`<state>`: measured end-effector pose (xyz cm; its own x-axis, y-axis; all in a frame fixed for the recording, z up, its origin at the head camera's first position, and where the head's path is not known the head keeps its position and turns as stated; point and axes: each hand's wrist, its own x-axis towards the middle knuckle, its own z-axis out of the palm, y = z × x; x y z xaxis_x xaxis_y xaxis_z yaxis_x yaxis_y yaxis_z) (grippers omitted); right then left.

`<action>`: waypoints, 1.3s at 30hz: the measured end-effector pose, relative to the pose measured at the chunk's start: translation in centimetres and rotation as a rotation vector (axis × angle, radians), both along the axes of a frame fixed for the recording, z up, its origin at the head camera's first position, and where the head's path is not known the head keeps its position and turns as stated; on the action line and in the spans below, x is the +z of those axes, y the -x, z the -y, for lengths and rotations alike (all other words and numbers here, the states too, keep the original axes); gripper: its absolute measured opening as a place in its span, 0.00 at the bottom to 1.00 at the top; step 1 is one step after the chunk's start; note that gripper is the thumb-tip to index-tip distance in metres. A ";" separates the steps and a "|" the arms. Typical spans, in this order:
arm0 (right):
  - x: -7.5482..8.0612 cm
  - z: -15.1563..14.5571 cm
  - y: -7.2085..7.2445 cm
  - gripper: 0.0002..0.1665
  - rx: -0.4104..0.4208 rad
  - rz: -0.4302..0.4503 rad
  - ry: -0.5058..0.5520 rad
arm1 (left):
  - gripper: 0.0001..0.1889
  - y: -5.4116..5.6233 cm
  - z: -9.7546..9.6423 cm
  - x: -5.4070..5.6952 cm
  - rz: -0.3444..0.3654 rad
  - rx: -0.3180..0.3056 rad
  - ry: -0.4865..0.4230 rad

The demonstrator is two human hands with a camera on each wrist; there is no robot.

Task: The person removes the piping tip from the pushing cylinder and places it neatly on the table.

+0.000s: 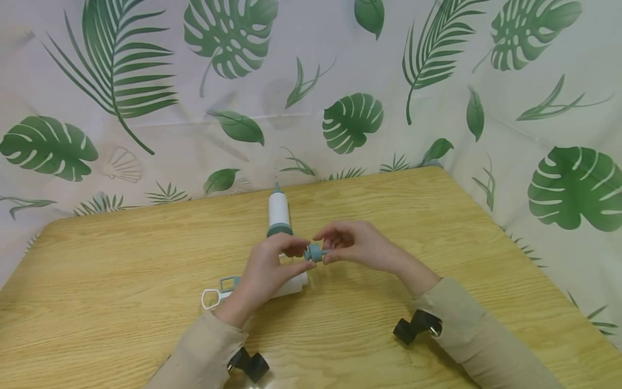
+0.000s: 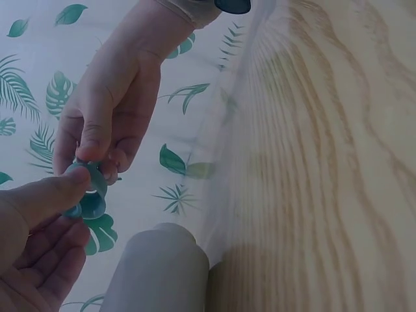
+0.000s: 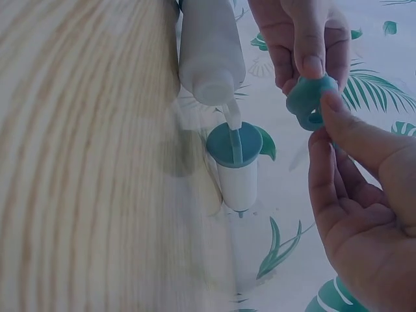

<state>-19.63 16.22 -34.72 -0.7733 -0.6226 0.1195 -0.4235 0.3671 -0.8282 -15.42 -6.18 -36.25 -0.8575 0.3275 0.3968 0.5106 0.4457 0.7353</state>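
A small teal nozzle cap (image 1: 315, 253) with a thin tip is held between both hands above the table. My left hand (image 1: 267, 267) pinches its wider end between thumb and fingers, while my right hand (image 1: 359, 246) pinches the tip side. In the right wrist view the cap (image 3: 311, 101) shows an opening in its lower part. Beneath the left hand lies a white bottle (image 1: 291, 287), partly hidden in the head view. Behind the hands lies a white tube (image 1: 278, 208) with a teal band and pointed teal tip.
A white loop handle (image 1: 211, 299) and a teal loop handle (image 1: 227, 283) stick out left of the left hand. The wooden table (image 1: 121, 259) meets a leaf-printed cloth (image 1: 301, 129) at its back and right edges. Black wrist cameras (image 1: 410, 327) hang below the sleeves.
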 end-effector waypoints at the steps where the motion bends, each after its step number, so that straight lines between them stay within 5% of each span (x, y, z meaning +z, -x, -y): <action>1: 0.0 0.0 0.0 0.23 0.005 -0.003 0.002 | 0.16 0.0 -0.1 0.0 -0.005 -0.001 -0.001; 6: 0.0 0.0 0.0 0.22 0.021 -0.045 0.000 | 0.18 0.1 -0.3 0.1 -0.034 -0.006 0.007; 13: 0.1 -0.4 0.3 0.21 0.033 0.037 0.005 | 0.14 0.0 -0.1 0.2 0.043 -0.011 -0.023; 20: 0.6 -1.1 0.6 0.21 0.081 0.047 -0.014 | 0.10 -0.1 0.0 -0.1 -0.054 -0.011 0.074; 30: 2.0 -2.7 0.9 0.16 0.084 -0.087 -0.228 | 0.10 0.1 -0.7 -0.4 -0.063 -0.029 0.163; 39: 1.4 -3.1 1.0 0.11 0.128 -0.174 -0.463 | 0.09 0.5 -2.0 -0.6 -0.015 -0.082 0.282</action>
